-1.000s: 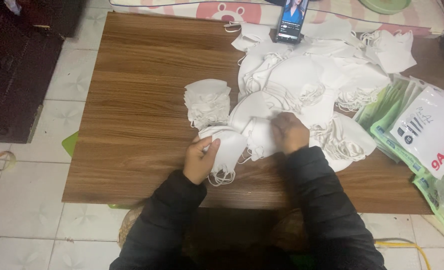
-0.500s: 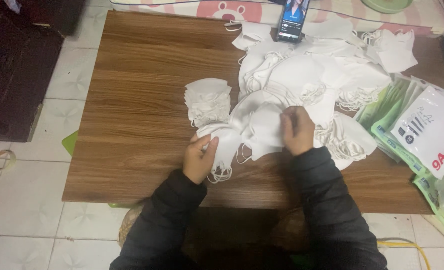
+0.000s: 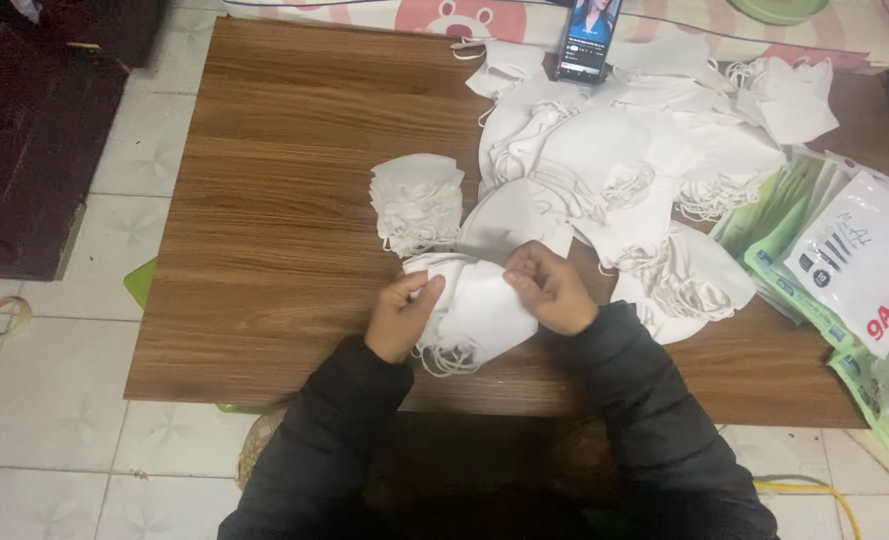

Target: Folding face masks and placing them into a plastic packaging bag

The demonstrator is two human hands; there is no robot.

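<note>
A white face mask (image 3: 479, 305) is grasped at its left edge by the left hand (image 3: 400, 318) and at its upper right edge by the right hand (image 3: 551, 290), near the front of the wooden desk (image 3: 294, 180). A neat stack of masks (image 3: 417, 200) lies just behind; a loose heap of masks (image 3: 644, 170) is spread to the right.

phone (image 3: 588, 38) propped far edge | green packets (image 3: 824, 262) right | floor tiles (image 3: 34, 400)

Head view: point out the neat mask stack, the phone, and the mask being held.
Neat mask stack (image 3: 417, 200), head view, top mask's middle.
Phone (image 3: 586, 38), head view, screen centre.
Held mask (image 3: 479, 305), head view, flat panel between the hands.
</note>
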